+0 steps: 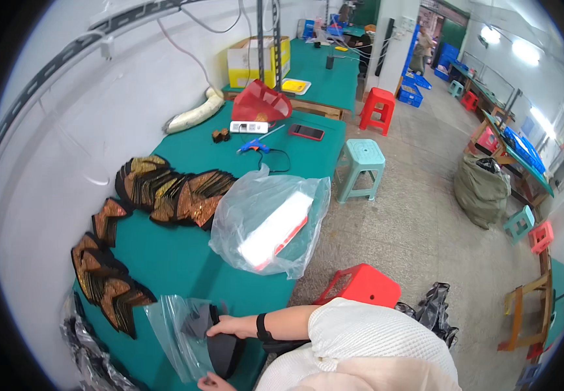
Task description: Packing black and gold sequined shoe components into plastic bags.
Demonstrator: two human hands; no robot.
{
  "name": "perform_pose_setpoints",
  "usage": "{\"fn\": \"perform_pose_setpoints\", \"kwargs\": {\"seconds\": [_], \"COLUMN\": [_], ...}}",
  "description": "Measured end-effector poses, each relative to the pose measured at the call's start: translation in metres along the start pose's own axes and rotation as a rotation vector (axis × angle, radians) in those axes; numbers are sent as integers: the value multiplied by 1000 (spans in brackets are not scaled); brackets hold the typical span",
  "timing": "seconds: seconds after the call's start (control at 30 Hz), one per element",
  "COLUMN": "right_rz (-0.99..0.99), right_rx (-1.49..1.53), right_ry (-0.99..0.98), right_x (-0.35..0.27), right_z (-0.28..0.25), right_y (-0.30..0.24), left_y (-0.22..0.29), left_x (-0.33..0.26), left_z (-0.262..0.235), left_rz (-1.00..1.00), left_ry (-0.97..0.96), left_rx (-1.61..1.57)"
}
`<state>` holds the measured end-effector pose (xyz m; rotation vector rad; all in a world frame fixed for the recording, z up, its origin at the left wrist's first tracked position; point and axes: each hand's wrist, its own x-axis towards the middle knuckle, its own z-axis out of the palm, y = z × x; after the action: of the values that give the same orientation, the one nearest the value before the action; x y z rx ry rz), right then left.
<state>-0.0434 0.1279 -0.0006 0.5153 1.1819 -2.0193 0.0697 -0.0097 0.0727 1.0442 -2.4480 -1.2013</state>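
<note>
Black curved piece (226, 355) lies on the desk (164, 260) by its front edge, toward the near end, right under the right hand (226, 327). Long axis runs roughly along that front edge; piece is just in from it. Right hand is nearer, fingers curled over the piece's upper end and seeming to grip it (can't tell if bag film is caught in there too). Left hand (215, 383) sits lower, past the piece's bottom end and near the bag's lower corner; partly cut off by the view, so can't tell whether it pinches or only touches.

Clear flat bag (176, 345) lies on the wall side of the piece, side by side with it, long axis about the same way. A dark piece (197, 320) shows in or behind its film, can't tell which. Bag's mouth not readable either.

Other containers: large clear bag (228, 225) farther up the desk, along the front edge, with a white-and-red slab (275, 231) in it; red bag (261, 103) near the far edge, contents unclear. Plastic-wrapped dark bundle (93, 345) at the near wall-side corner. Fanned brown-and-gold pieces (115, 280), dark-edged, lie loose along the wall edge, more of them (177, 192) beyond, between wall and large bag
</note>
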Motion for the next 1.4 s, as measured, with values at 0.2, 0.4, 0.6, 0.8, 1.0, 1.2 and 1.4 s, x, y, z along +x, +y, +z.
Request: {"fn": "perform_pose_setpoints", "kwargs": {"seconds": [0.2,0.4,0.6,0.8,1.0,1.2,1.4], "right_rz": [-69,162,116,153,112,30,27], "right_rx": [-48,69,-7,-14,-68,-131,25], "right_ry": [-119,-80,-29,12,7,80,54], "right_x": [-32,-2,5,3,0,-11,8], "right_z": [5,-4,-1,4,18,40,66], "right_y": [-51,-45,-28,-20,-24,1,14], "left_y": [-78,-72,-41,-48,-43,-34,-28], "left_x": [13,-1,-6,-15,-37,-35,-39], "left_z": [23,13,2,-1,-11,-14,-17], "left_rz": [164,-54,-452,-51,238,242,520], "left_ry": [12,35,-48,32,-34,-42,-311], "left_rx": [-20,-79,-797,-449,-152,-160,-150]}}
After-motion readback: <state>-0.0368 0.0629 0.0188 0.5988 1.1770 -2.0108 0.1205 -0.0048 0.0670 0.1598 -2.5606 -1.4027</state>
